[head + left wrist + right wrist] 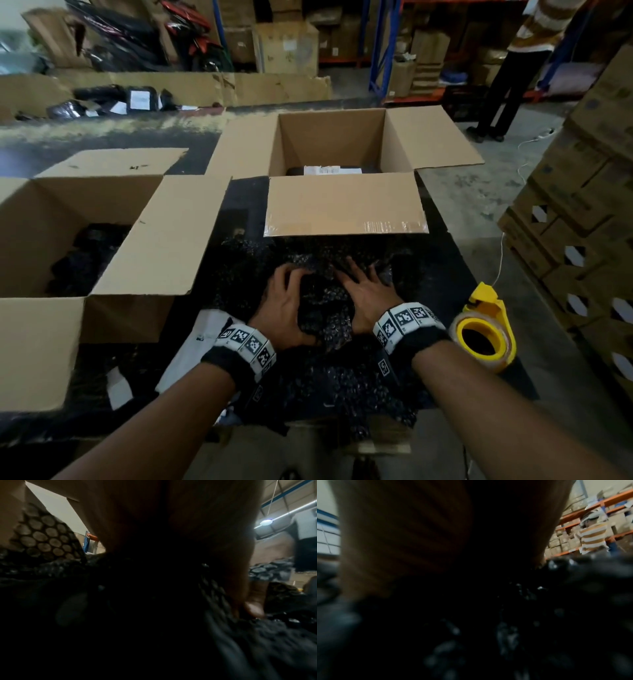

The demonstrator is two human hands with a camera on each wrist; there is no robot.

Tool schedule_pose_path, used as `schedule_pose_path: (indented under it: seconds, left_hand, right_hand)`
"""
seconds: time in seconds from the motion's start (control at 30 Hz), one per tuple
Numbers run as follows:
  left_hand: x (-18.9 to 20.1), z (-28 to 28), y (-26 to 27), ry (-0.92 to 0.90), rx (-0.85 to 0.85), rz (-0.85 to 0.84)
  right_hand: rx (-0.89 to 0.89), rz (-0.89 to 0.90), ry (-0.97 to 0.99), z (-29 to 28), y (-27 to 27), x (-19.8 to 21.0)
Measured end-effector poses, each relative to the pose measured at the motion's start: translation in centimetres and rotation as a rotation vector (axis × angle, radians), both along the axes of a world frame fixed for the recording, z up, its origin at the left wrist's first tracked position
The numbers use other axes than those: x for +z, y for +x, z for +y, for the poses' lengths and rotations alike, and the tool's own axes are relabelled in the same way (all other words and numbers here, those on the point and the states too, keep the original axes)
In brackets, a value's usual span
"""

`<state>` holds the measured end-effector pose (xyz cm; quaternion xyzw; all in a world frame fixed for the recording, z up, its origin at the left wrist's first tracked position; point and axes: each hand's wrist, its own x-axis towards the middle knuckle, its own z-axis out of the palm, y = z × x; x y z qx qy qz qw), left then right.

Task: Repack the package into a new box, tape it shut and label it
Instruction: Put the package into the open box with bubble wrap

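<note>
A bundle wrapped in black bubble wrap [322, 301] lies on the dark table in front of me. My left hand [286, 301] grips its left side, fingers curled over the top and thumb on the near edge. My right hand [368, 291] lies flat on its right side with fingers spread, pressing the wrap down. Behind them stands an open cardboard box [342, 202] with its flaps out; a black parcel with a white label [322, 169] lies inside. In the left wrist view the bubble wrap [42, 538] and my thumb [254, 607] show. The right wrist view is mostly dark.
A second open box [154, 240] with dark contents stands at the left. A yellow tape dispenser [483, 329] sits at the table's right edge. A white mailer bag [191, 346] lies under my left wrist. Stacked cartons [582, 222] rise on the right; a person [524, 61] stands by the shelves.
</note>
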<state>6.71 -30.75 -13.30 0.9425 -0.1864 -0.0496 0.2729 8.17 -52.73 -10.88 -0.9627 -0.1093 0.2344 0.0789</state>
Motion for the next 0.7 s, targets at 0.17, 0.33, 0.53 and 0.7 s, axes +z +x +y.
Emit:
schedule_pose_path:
  seconds: [0.17,0.33,0.53,0.7]
  left_hand:
    - [1.0,-1.0,0.4,-0.025,0.019,-0.055]
    - [0.9,-2.3,1.5,0.283,-0.132,0.150]
    - [0.7,-2.2,0.8,0.205,-0.097,0.144]
    - [0.8,-2.3,0.0,-0.002,-0.057,0.127]
  right_hand:
    - [0.036,-0.023,0.050,-0.5,-0.8,-0.5]
    - [0.048,-0.128,0.193,-0.4,-1.4,-0.4]
    - [0.004,-0.128,0.230,-1.8,-2.2,0.6]
    - [0.026,-0.049,0.099,-1.2,-1.2,0.4]
